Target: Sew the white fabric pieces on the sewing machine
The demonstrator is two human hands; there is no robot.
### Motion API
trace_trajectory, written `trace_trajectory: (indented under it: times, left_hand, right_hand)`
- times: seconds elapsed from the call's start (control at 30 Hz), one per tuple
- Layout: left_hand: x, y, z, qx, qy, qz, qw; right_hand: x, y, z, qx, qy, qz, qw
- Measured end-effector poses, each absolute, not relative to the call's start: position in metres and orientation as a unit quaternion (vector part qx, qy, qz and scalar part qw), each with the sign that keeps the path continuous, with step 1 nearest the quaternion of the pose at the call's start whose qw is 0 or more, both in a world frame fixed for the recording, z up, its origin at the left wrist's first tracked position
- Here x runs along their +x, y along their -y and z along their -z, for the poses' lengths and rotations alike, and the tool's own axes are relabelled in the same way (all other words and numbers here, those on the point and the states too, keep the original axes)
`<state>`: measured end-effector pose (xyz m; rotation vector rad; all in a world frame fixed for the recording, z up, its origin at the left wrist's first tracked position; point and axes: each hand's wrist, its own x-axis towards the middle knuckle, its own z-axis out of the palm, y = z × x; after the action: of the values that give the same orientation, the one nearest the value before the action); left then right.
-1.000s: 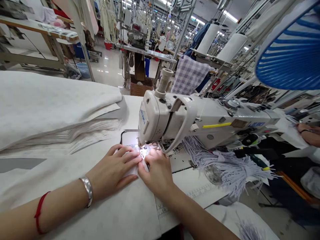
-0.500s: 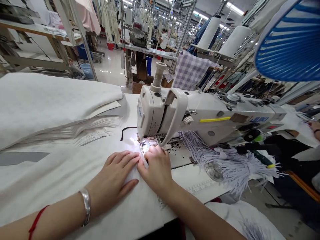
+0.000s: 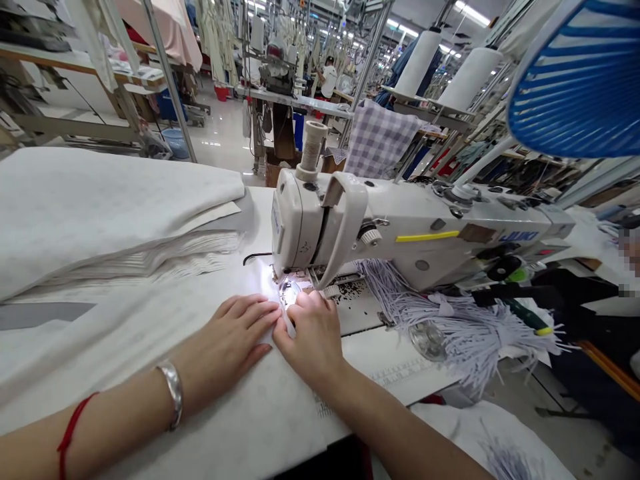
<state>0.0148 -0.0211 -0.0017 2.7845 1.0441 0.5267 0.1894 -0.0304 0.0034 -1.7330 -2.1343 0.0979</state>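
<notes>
My left hand (image 3: 237,333) lies flat on a white fabric panel (image 3: 150,340), its fingertips close to the presser foot (image 3: 289,290) of a white JUKI sewing machine (image 3: 415,240). A silver bangle and a red string circle that wrist. My right hand (image 3: 313,340) curls its fingers around a narrow white fabric strip (image 3: 289,321) just in front of the foot. The strip runs under my fingertips, and its far end is partly hidden. The needle area is lit and too small to make out.
A folded stack of white fabric (image 3: 100,213) lies at the table's left. A bundle of pale lilac cords (image 3: 465,327) hangs beyond the machine's right side. A blue lamp shade (image 3: 580,80) overhangs at upper right, and a blurred co-worker's hand (image 3: 631,253) is at the right edge.
My hands have shifted only slightly, with the right hand staying at the strip. The view has tilted a little, and the co-worker's hand has moved toward the right edge.
</notes>
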Motion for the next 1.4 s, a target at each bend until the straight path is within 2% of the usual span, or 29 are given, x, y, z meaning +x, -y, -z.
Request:
trace_trajectory:
  times: [0.17,0.47,0.7,0.9,1.07,1.27,1.4]
  left_hand:
    - [0.018,0.032,0.002,0.908,-0.371,-0.179,0.075]
    - [0.013,0.011,-0.006,0.933,-0.318,-0.155,0.072]
    - [0.017,0.033,0.004,0.908,-0.359,-0.201,0.077]
    - [0.011,0.016,-0.009,0.928,-0.326,-0.16,0.083]
    - [0.01,0.015,-0.015,0.946,-0.295,-0.123,0.049]
    - [0.02,0.046,0.0,0.916,-0.355,-0.185,0.011]
    - [0.017,0.046,0.003,0.919,-0.364,-0.148,0.011]
  right_hand:
    - [0.19,0.032,-0.004,-0.615,0.763,-0.036,0.195]
    - [0.19,0.031,-0.003,-0.615,0.764,-0.035,0.193]
    - [0.191,0.033,-0.004,-0.61,0.77,-0.039,0.18]
    - [0.191,0.033,-0.004,-0.606,0.77,-0.046,0.192]
    - [0.191,0.034,-0.005,-0.604,0.772,-0.051,0.193]
    - [0.192,0.036,-0.005,-0.604,0.773,-0.054,0.187]
    - [0.193,0.036,-0.005,-0.596,0.779,-0.05,0.189]
